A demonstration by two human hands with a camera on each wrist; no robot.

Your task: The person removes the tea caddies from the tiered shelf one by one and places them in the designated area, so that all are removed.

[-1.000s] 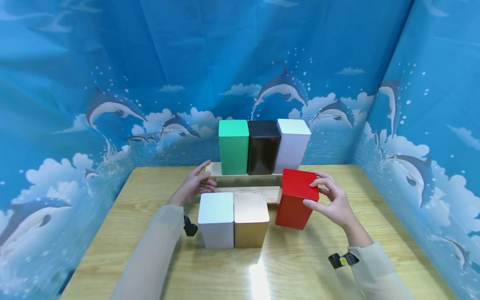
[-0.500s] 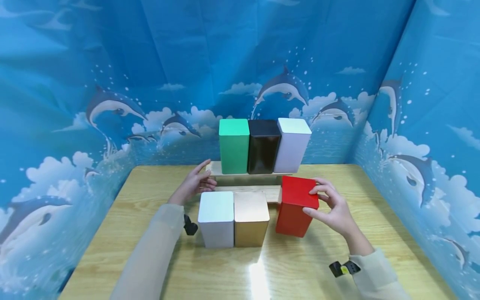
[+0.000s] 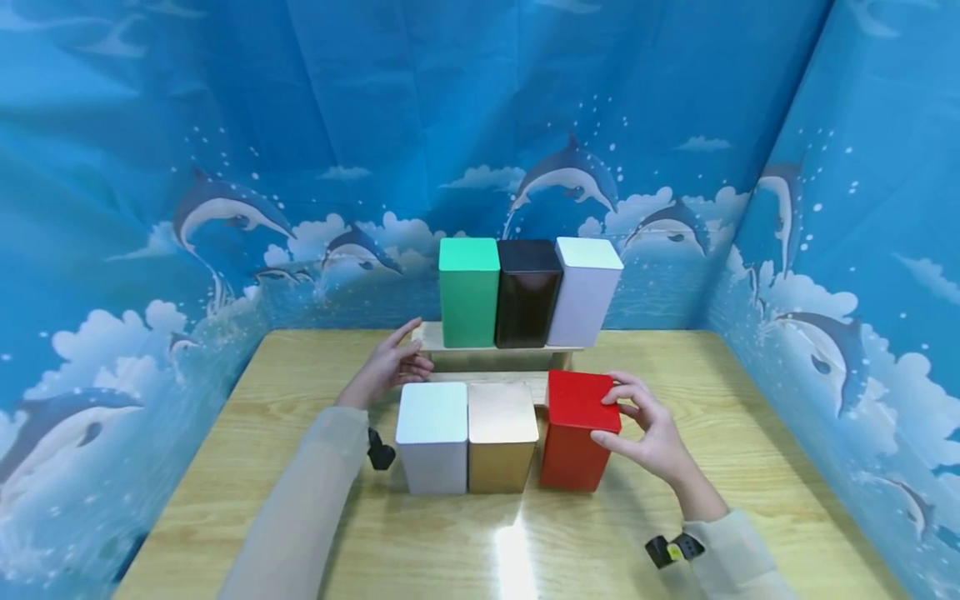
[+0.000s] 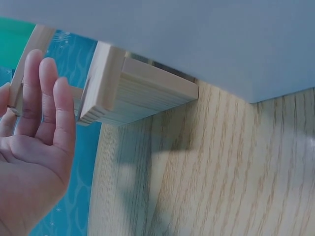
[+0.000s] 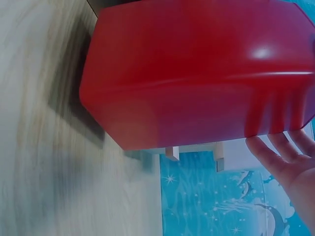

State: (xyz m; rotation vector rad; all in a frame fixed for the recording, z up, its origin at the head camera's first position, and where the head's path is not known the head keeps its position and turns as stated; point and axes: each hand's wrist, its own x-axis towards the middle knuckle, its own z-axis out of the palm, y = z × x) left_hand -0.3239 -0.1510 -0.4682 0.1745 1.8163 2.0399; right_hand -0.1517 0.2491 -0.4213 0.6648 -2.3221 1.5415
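Observation:
My right hand (image 3: 648,437) grips a red rectangular tin-like box (image 3: 573,450) by its upper right side, thumb on the near side. The box stands just right of a gold box (image 3: 502,450), with a narrow gap between them. Whether its base touches the table cannot be told. Left of the gold box is a white box (image 3: 432,450). My left hand (image 3: 390,367) is at the left end of a two-tier wooden shelf (image 3: 429,335). Several of its fingers (image 4: 63,110) are extended in the left wrist view, and fingertips touch the upper plank's end.
Green (image 3: 469,304), black (image 3: 527,304) and lilac-white (image 3: 587,296) boxes stand in a row on the shelf's upper tier. Wood-grain table (image 3: 300,400) lies beneath everything. A blue dolphin-print curtain (image 3: 360,125) encloses the back and sides.
My right hand has brought the red box down, toward me and slightly left, nearer the gold box, and it leans less. The left hand and the other boxes have stayed put.

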